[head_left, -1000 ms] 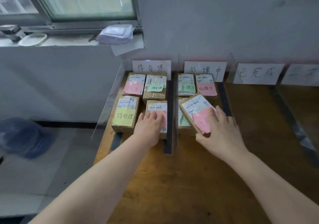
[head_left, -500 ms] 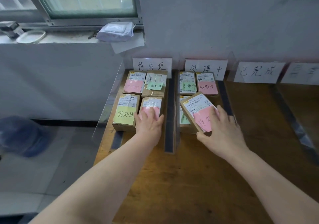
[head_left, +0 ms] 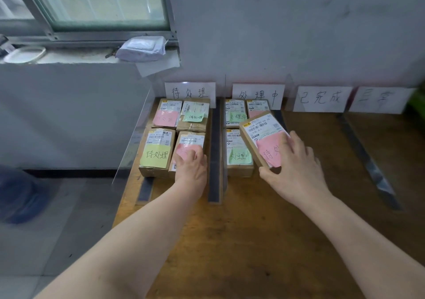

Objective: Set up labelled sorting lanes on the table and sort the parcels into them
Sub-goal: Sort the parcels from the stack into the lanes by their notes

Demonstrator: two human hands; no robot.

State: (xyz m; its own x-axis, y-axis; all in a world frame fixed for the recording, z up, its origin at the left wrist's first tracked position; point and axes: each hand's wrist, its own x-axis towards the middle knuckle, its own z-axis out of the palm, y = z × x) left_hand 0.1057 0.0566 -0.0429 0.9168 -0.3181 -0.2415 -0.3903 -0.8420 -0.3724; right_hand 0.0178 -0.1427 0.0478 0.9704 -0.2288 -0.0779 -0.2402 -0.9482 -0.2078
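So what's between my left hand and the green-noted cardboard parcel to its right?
A long dark divider strip on the wooden table, per the head view.

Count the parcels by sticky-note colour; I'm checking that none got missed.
Pink-note parcels: 4
Green-note parcels: 3
Yellow-note parcel: 1
Total: 8
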